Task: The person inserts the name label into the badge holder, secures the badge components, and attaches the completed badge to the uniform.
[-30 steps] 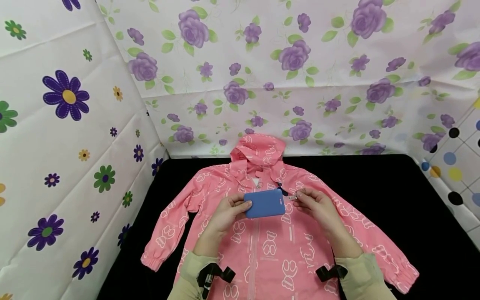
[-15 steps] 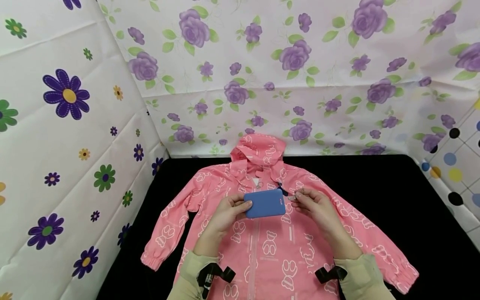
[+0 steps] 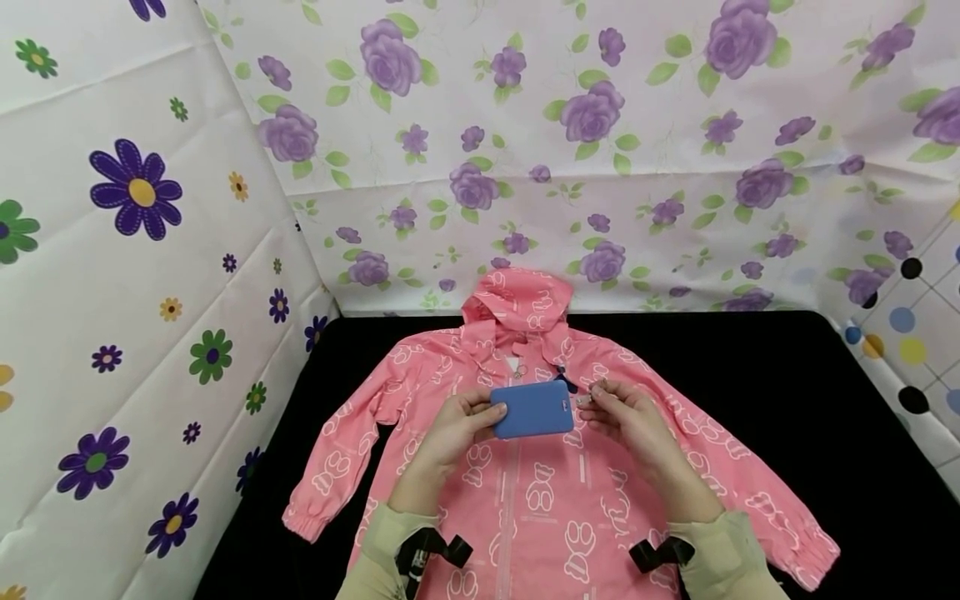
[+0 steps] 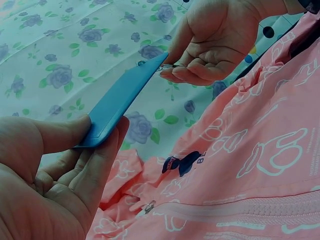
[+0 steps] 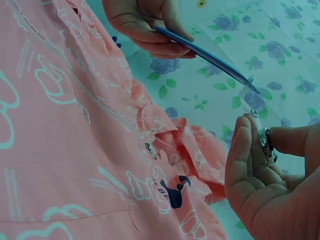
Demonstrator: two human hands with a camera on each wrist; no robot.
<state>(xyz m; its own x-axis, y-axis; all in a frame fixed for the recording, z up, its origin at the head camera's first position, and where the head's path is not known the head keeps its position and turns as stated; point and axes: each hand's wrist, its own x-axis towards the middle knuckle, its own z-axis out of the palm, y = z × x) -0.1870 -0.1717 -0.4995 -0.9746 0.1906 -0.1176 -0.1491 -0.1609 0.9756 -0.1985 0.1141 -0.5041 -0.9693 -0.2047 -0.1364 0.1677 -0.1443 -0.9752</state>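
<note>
Over the front of a pink hooded jacket (image 3: pixel 540 517), my left hand (image 3: pixel 453 425) pinches the left end of a flat blue card holder (image 3: pixel 532 408), thumb on its near face. At the holder's other end, a clear strap (image 5: pixel 246 100) leads to a small metal clip (image 5: pixel 266 145). My right hand (image 3: pixel 626 412) pinches that clip between thumb and fingers. The left wrist view has the card holder (image 4: pixel 120 105) tilted, nearly edge-on, between left hand (image 4: pixel 50 175) and right hand (image 4: pixel 220 40).
The jacket lies spread on a black table (image 3: pixel 750 375), hood toward the back, with a zipper (image 3: pixel 508 500) down its middle. A dark blue badge (image 5: pixel 173 194) sits on its chest. Flower-patterned cloth (image 3: pixel 525 125) hangs behind and at the left; dotted cloth (image 3: pixel 918 375) hangs at the right.
Both hands keep their grips with almost no movement. The whole head view shifts very slightly.
</note>
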